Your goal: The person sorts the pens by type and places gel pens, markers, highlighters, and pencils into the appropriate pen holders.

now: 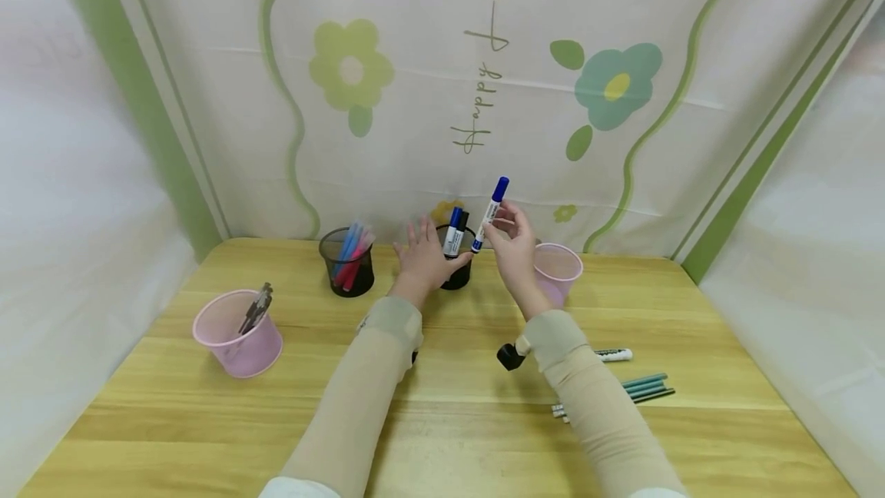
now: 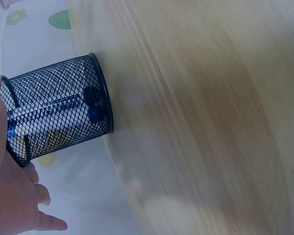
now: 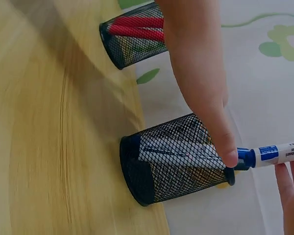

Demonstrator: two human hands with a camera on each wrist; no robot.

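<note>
My right hand (image 1: 514,246) pinches a white marker (image 1: 489,215) with blue ends, tilted over the right side of a black mesh pen cup (image 1: 457,280). In the right wrist view, the marker's lower blue end (image 3: 244,159) is at the cup's rim, close to my left thumb (image 3: 229,152). My left hand (image 1: 420,261) rests at the cup's rim, fingers spread and fairly straight, thumb reaching across the front. Inside the cup stand a blue-capped marker (image 1: 452,233) and a black-capped one (image 1: 462,230). Through the mesh (image 2: 59,107) their lower ends show in the left wrist view.
Left of the hands stands another mesh cup (image 1: 350,283) with blue and red pens. A pink cup (image 1: 249,356) holding dark pens is nearer left. Behind my right wrist is another pink cup (image 1: 561,271). Several pencils (image 1: 646,388) and a white marker (image 1: 615,355) lie by my right forearm.
</note>
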